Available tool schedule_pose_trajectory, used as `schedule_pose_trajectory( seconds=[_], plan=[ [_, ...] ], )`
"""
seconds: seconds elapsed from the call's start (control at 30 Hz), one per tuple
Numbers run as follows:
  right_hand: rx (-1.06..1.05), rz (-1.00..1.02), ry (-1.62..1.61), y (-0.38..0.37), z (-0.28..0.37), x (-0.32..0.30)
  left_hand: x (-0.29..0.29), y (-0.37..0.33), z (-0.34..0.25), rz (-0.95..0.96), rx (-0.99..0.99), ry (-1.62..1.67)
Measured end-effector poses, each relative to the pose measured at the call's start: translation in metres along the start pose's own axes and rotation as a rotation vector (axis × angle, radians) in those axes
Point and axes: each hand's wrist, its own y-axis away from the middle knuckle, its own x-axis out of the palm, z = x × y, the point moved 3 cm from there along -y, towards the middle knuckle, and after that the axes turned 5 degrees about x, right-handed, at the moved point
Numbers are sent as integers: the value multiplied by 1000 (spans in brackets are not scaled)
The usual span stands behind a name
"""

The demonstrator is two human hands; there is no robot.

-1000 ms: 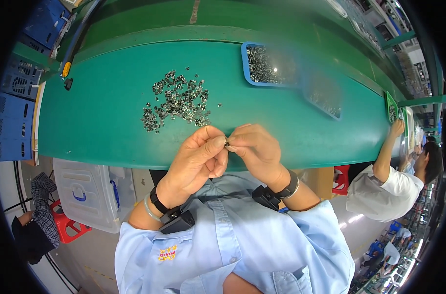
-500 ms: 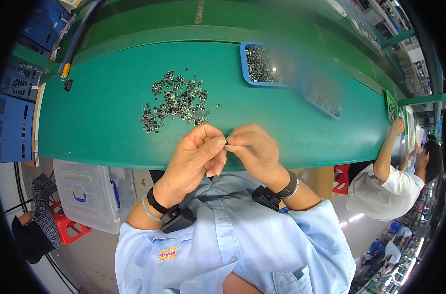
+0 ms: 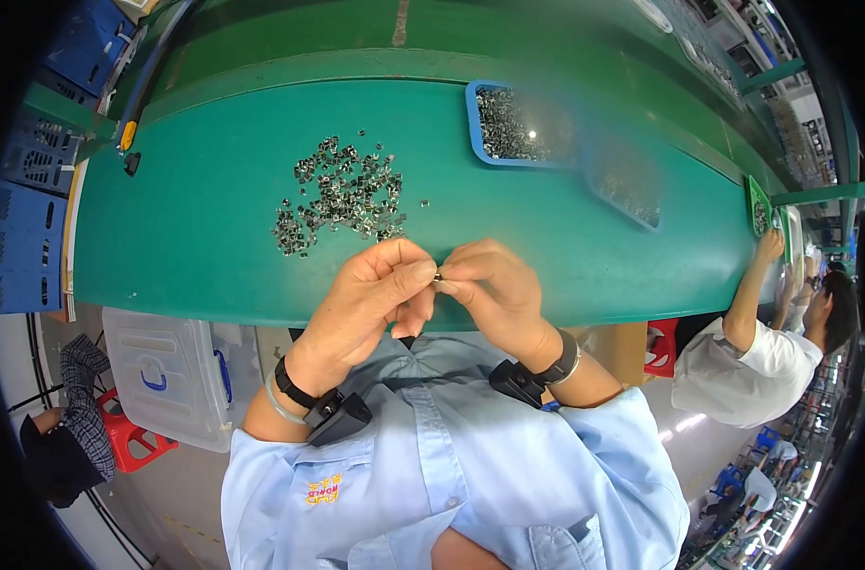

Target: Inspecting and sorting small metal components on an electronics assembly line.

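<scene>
My left hand (image 3: 380, 290) and my right hand (image 3: 494, 290) meet fingertip to fingertip above the near part of the green table (image 3: 205, 237). Pinched between both thumbs and forefingers is a small dark metal part (image 3: 439, 277), mostly covered by the fingers. Beyond my left hand a loose pile of small black and silver metal parts (image 3: 352, 195) is spread over the table. One single part (image 3: 425, 203) lies apart, just right of the pile.
A blue tray (image 3: 473, 123) full of similar small parts stands at the back right. Beside it a second tray (image 3: 641, 220) looks blurred. A co-worker (image 3: 746, 370) reaches to a green tray (image 3: 757, 204) at far right. A lidded clear plastic box (image 3: 162, 370) stands below the table's left edge.
My left wrist and forearm have shifted slightly left and down. Both hands keep their pinch on the small part; the pile looks unchanged.
</scene>
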Motion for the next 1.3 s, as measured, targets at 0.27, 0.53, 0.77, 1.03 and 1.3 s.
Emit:
schedule_pose_trajectory(
  seconds=[0.27,0.53,0.77,1.03,1.3],
  plan=[
    [308,36,-444,2,-4,2,-1,-1,-11,6,98,-279],
    [301,53,-433,2,-5,1,-2,-2,-10,25,109,-354],
    [268,67,-320,3,-7,0,1,-1,-10,7,86,-393],
    [256,62,-296,3,-8,-1,1,-3,-8,14,97,-400],
    [316,-6,-487,4,-8,0,8,2,0,4,102,-188]
  ],
)
